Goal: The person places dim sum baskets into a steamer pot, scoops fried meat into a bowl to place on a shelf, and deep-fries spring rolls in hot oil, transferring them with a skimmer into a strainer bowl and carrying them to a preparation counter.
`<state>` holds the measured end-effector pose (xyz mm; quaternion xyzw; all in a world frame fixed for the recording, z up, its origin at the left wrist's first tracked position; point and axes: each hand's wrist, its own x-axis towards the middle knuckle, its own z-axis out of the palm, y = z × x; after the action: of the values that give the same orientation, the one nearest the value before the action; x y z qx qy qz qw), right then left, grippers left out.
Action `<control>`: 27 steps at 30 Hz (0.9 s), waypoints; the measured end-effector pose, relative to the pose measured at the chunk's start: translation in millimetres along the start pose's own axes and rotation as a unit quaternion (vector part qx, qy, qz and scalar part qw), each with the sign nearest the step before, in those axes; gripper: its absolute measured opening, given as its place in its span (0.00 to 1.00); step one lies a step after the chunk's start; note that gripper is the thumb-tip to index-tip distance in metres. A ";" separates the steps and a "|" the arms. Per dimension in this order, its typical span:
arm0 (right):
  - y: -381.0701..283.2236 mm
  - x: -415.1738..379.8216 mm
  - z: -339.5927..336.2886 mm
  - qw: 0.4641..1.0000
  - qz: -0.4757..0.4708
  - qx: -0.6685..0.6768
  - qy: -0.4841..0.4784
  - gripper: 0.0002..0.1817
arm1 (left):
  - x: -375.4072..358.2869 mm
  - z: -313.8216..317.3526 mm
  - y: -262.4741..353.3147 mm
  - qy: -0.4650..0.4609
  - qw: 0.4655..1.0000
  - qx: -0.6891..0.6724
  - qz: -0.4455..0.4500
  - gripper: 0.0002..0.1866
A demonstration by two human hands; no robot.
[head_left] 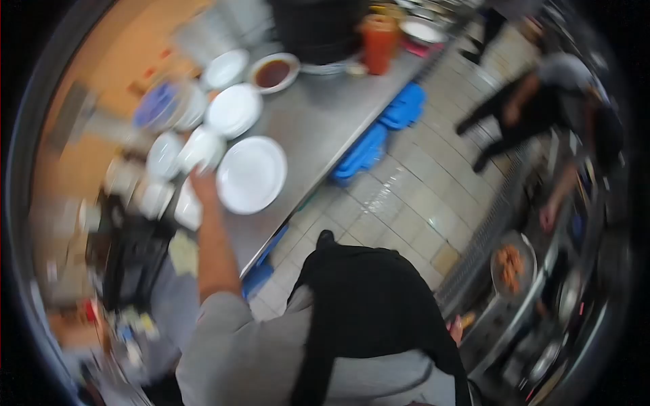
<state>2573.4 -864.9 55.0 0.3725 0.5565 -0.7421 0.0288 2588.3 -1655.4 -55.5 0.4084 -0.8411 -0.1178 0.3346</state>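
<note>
My left hand (pixel 202 181) reaches over the steel counter, its blurred fingers right at the near edge of a white bowl (pixel 202 149). Just to its right lies a large white plate (pixel 252 174). More white dishes, among them a stack of plates (pixel 233 110), crowd around that hand. Low on the right, mostly hidden behind my apron, my right hand (pixel 456 330) is closed round a light-brown handle (pixel 467 319). Beyond it, a pan (pixel 520 287) with orange-brown food pieces sits on the stove side.
A bowl of dark sauce (pixel 274 73), an orange-red container (pixel 378 46) and a large black pot (pixel 317 30) stand further along the counter (pixel 305 122). Blue lids (pixel 365 152) show below its edge. Another person (pixel 542 101) is at the stove line across the tiled floor (pixel 399 203).
</note>
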 end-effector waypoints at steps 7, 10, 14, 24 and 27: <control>40.5 -91.8 55.7 0.999 0.022 0.006 0.043 0.12 | 107.9 -59.3 -5.6 -0.133 0.948 0.290 -0.012 0.27; 55.6 -111.6 67.3 0.999 0.032 0.022 0.020 0.11 | 120.2 -59.5 -31.2 -0.178 0.900 0.366 0.153 0.20; 62.2 -129.1 86.2 0.999 0.038 0.022 -0.018 0.13 | 131.3 -63.1 -39.1 -0.152 0.860 0.424 0.239 0.15; 25.3 -133.0 115.3 0.991 0.012 -0.080 -0.103 0.15 | 90.1 -116.9 118.5 -0.057 0.971 -0.186 -0.142 0.15; 1.5 -137.3 134.0 0.985 0.000 -0.105 -0.137 0.16 | 72.6 -71.2 184.6 -0.136 0.927 -0.314 -0.153 0.18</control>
<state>2603.2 -1030.1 147.9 0.2625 0.6219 -0.7236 0.1441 2490.8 -1587.7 118.7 0.3860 -0.7257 -0.4804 0.3058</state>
